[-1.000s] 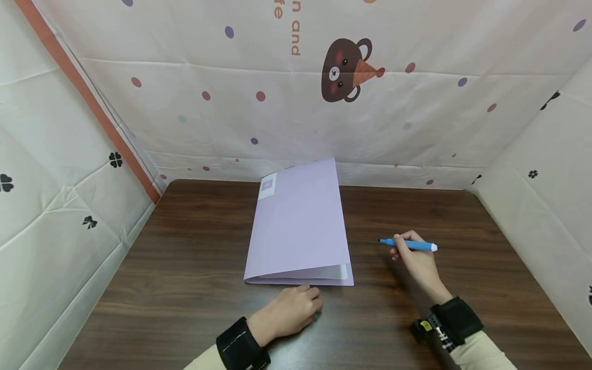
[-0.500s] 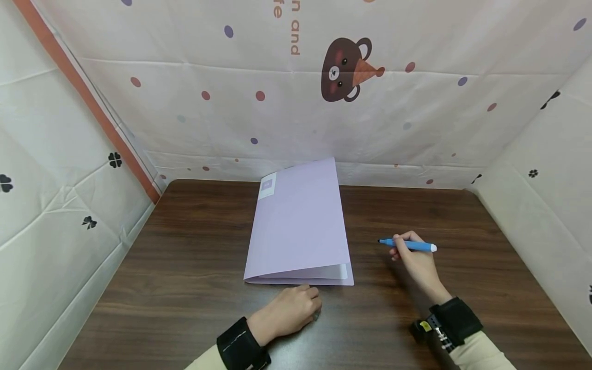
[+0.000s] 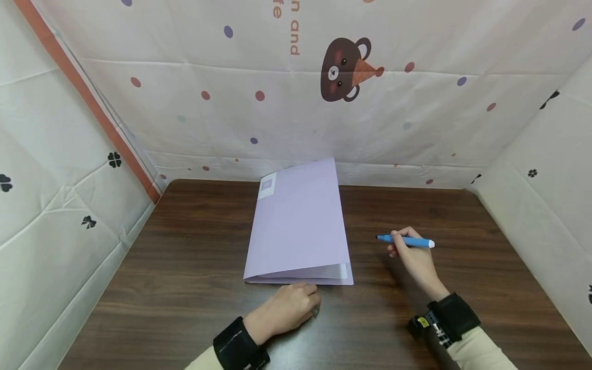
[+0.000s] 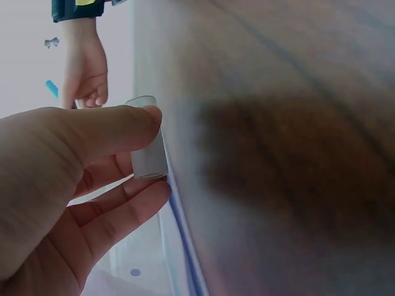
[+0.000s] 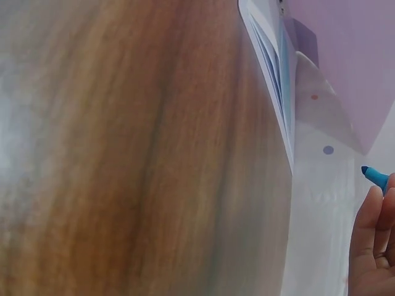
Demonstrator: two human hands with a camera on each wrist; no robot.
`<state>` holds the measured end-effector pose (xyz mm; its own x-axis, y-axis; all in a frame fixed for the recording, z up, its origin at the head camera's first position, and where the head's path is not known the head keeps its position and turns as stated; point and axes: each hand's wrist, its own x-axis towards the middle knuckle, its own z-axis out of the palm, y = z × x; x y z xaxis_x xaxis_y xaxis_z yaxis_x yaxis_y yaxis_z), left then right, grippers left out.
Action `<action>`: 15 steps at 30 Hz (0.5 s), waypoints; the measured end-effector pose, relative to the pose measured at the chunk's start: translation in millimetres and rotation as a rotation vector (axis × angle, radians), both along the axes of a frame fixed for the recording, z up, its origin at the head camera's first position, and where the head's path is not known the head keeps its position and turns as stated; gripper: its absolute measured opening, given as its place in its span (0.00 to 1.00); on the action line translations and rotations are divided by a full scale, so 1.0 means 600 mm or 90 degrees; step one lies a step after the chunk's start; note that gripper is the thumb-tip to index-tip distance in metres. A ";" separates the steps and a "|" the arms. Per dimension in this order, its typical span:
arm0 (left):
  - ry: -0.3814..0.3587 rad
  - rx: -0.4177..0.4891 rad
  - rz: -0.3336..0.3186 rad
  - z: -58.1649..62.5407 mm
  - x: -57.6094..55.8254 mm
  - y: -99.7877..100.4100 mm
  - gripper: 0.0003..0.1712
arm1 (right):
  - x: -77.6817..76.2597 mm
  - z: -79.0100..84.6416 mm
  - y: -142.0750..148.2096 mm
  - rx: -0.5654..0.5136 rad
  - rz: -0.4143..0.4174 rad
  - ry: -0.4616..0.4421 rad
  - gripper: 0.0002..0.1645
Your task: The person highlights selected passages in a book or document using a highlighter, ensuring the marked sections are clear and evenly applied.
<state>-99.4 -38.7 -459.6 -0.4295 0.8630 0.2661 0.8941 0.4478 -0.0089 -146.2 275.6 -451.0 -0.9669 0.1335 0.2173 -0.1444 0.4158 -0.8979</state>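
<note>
A blue marker (image 3: 420,242), its dark tip bare and pointing left, is pinched in my right hand (image 3: 418,263) above the table. In the right wrist view, the tip end of the marker (image 5: 374,176) shows at the right edge. My left hand (image 3: 283,311) is just in front of the folder's near edge. Between its thumb and fingers it pinches a small translucent cap (image 4: 150,157), seen clearly only in the left wrist view. A lilac folder (image 3: 298,221) with a white label at its upper left stands slightly ajar, papers showing inside.
The dark wooden table (image 3: 194,288) lies under both hands. White printed cloth (image 3: 185,113) hangs behind the table and at both sides. The folder's far end reaches the back cloth.
My right hand has shifted slightly up and left with the marker. The left hand has moved a touch up and left. The folder has stayed in place.
</note>
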 end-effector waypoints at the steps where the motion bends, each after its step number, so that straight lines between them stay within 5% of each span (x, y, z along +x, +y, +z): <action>1: 0.000 0.005 0.000 0.003 0.000 -0.001 0.07 | -0.001 0.001 -0.001 0.000 0.003 0.000 0.20; 15: 0.021 0.070 0.003 0.062 0.000 -0.008 0.04 | -0.019 0.026 -0.018 -0.014 0.036 0.000 0.22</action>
